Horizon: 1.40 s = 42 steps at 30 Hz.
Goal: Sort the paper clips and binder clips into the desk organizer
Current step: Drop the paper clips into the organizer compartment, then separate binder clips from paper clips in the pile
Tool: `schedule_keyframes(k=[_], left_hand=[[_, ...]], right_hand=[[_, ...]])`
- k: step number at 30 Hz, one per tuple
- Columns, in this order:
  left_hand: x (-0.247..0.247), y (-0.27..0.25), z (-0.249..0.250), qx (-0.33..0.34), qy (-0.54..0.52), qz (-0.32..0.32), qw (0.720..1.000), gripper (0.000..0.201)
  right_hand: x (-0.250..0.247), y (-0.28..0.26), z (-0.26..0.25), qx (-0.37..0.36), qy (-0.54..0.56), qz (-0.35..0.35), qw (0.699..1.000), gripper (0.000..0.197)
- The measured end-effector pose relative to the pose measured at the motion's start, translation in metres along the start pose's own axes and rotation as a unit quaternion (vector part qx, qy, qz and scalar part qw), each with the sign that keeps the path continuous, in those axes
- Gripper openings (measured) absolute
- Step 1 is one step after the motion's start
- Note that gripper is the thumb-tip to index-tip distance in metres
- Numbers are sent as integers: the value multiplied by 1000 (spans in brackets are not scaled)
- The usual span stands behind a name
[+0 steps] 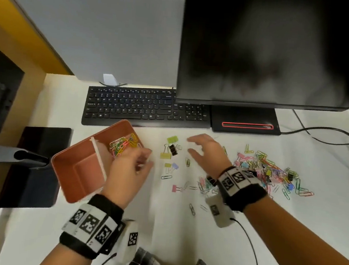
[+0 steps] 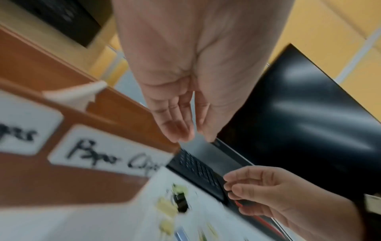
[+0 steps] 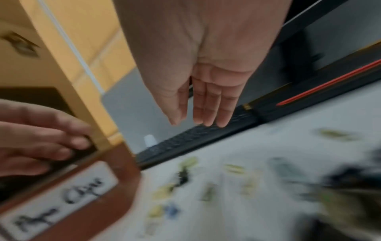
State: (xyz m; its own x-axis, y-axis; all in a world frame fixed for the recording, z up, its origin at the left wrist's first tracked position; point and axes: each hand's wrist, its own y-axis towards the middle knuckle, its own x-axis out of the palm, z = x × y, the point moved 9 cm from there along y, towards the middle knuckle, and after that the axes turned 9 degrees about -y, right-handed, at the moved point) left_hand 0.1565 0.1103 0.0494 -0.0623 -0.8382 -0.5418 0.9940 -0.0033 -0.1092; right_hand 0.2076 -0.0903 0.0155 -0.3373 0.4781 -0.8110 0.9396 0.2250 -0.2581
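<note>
Binder clips (image 1: 171, 151) lie between left hand (image 1: 129, 166) and right hand (image 1: 206, 153).

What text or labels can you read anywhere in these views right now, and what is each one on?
"Paper Clips", handwritten, blurred: white label on the outer wall of the organizer.
Second white label beside it: only its end shows, unreadable.
Keyboard: key letters in the head view, "Q W E R T Y" faintly legible, the rest too small.
Wristband markers: square black-and-white codes, no words.
Monitor: no brand readable.

Head overhead; wrists low, close; all share keyboard (image 1: 146, 107).
</note>
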Motion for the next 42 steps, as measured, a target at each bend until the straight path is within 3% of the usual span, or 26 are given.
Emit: schedule_keyframes(k=[3, 5, 10, 15, 18, 23, 28, 32, 36, 39, 42], left_hand=[[59, 0, 13, 16, 4, -79, 997, 30], [95, 5, 13, -7, 0, -121, 993, 41], [154, 25, -4, -79, 54, -168, 981, 68], [176, 42, -9, -78, 79, -156, 982, 79], [180, 49, -4, -43, 107, -148, 982, 66], [185, 57, 1, -5, 65, -146, 987, 29], [184, 58, -5, -12, 27, -150, 988, 34], [182, 56, 1, 22, 67, -171, 983, 34], [167, 50, 3, 57, 111, -126, 984, 33], [168, 50, -5, 31, 160, -135, 977, 26], [173, 51, -11, 10, 189, -162, 968, 13]], right_hand=[[-9, -4, 71, 61, -67, -21, 996, 36], [-11, 0, 94, 70, -76, -34, 994, 39], [8, 16, 98, 22, -118, -98, 988, 56], [20, 17, 94, -7, -151, -133, 980, 68], [28, 10, 92, 1, -142, -124, 982, 63], [31, 0, 96, 17, -111, -84, 990, 33], [34, 4, 99, 22, -102, -103, 989, 28], [34, 5, 101, 41, -89, -120, 988, 26], [4, 11, 106, 73, 7, -52, 996, 16], [-21, 28, 102, 42, -39, -32, 998, 12], [-19, 39, 101, 4, -106, -75, 991, 14]])
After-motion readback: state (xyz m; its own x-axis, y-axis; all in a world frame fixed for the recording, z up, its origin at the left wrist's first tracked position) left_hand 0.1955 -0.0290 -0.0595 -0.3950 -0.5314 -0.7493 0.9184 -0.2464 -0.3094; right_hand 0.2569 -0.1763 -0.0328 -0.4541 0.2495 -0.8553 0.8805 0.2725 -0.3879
